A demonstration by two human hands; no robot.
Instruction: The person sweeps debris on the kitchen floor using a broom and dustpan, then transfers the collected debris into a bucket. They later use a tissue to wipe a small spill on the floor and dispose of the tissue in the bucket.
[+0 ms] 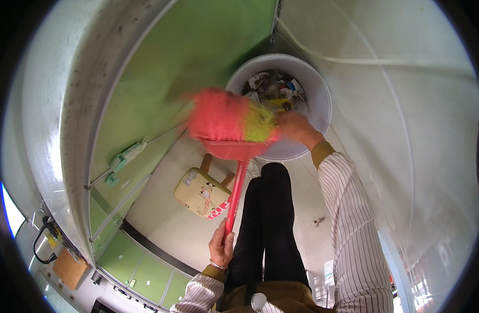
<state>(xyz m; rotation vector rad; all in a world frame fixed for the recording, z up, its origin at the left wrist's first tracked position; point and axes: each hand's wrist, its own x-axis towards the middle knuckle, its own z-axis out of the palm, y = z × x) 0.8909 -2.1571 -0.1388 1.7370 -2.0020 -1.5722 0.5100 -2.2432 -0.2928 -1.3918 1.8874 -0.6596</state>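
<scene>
My left hand [221,244] grips the red handle [236,199] of a dustpan below its pan. The red pan [235,148] is raised at the near left rim of a large round whitish bin [325,98]. Over the pan is a brush [227,117] with pink-red and yellow-green bristles, smeared by motion. At the brush's right end is my right hand [298,127], also blurred; it appears closed on that end, its fingers partly hidden. Inside the bin lies mixed rubbish [276,88], with grey dust, paper scraps and a yellow piece.
A small stool [202,191] with a giraffe-print seat stands on the pale tiled floor, left of my legs. Green panels [157,70] rise on the left, a whitish wall [431,129] on the right. Some debris [319,221] lies on the floor to the right.
</scene>
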